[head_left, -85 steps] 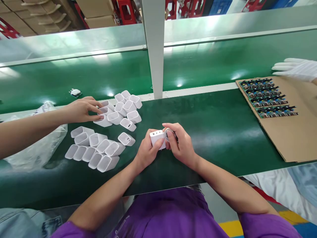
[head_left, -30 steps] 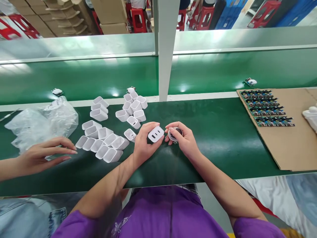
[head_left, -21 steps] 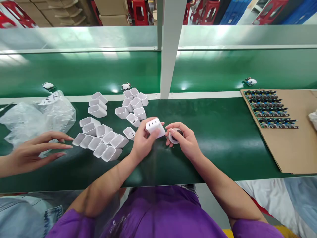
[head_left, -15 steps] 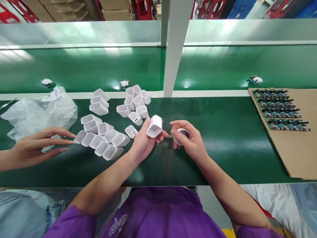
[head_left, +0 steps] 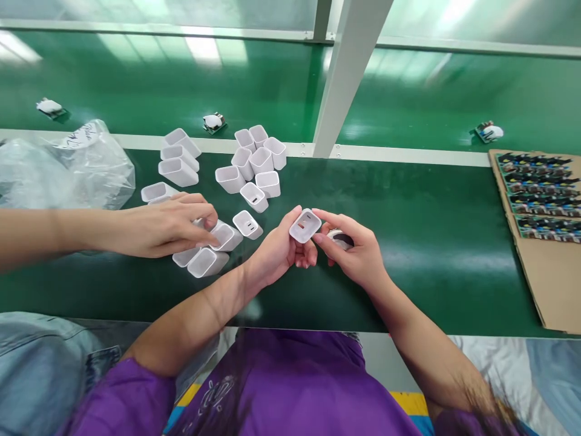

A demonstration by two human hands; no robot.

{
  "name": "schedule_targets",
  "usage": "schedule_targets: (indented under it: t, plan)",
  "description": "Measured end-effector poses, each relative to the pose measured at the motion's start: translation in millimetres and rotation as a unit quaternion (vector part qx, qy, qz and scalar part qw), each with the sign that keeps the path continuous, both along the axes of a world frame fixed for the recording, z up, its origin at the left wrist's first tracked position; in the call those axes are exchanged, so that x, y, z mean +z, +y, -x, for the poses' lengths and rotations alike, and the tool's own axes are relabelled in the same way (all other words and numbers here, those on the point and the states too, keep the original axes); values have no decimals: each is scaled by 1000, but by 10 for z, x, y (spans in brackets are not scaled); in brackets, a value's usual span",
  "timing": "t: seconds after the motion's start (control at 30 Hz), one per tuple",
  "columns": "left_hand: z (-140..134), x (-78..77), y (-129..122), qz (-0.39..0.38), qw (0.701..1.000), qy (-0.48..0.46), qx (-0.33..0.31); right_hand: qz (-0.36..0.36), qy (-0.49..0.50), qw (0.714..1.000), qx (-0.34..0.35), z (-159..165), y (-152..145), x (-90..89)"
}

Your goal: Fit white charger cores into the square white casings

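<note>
My left hand (head_left: 276, 251) holds a white charger shell (head_left: 305, 225) with its open end facing up. Right beside it, my right hand (head_left: 358, 254) grips a small round roll with a dark centre (head_left: 338, 237), and its fingertips touch the shell. Several more white charger shells (head_left: 254, 175) lie on the green mat (head_left: 417, 242) to the left, some upright and some on their sides. A co-worker's hand (head_left: 167, 224) reaches in from the left and rests on the nearer group of shells (head_left: 204, 261).
A clear plastic bag (head_left: 63, 172) lies at the left. A cardboard sheet (head_left: 551, 284) with rows of circuit boards (head_left: 538, 191) sits at the right. A white post (head_left: 349, 72) rises behind the mat. Small assembled parts (head_left: 213, 121) ride the conveyor belt beyond.
My left hand turned the shell so its open end faces up and drew it closer to my right hand. The co-worker's hand moved right onto the nearer shells. The view tilted down.
</note>
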State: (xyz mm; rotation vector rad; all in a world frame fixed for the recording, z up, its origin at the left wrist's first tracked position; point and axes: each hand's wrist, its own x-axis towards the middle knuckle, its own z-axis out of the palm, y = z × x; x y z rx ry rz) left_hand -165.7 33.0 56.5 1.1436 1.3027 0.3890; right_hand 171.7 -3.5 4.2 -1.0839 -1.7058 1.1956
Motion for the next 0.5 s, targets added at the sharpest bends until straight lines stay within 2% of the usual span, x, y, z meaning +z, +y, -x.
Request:
schedule_targets:
  t: [0.17,0.3,0.4,0.47,0.5]
  plan:
    - [-302,150,-12,73,980,-41,179,16,-11,1000,3,7,1,-5]
    - [-192,176,22,90,960,-108,241,31,-6,999,17,16,2,-12]
    - [-149,94,-46,57,946,-164,274,25,-38,999,24,1,3,9]
    - [-361,-8,-182,18,934,-188,302,5,-77,997,18,-21,6,31]
    - [-554,-77,-260,-42,918,-203,337,-9,-94,995,15,-32,8,39]
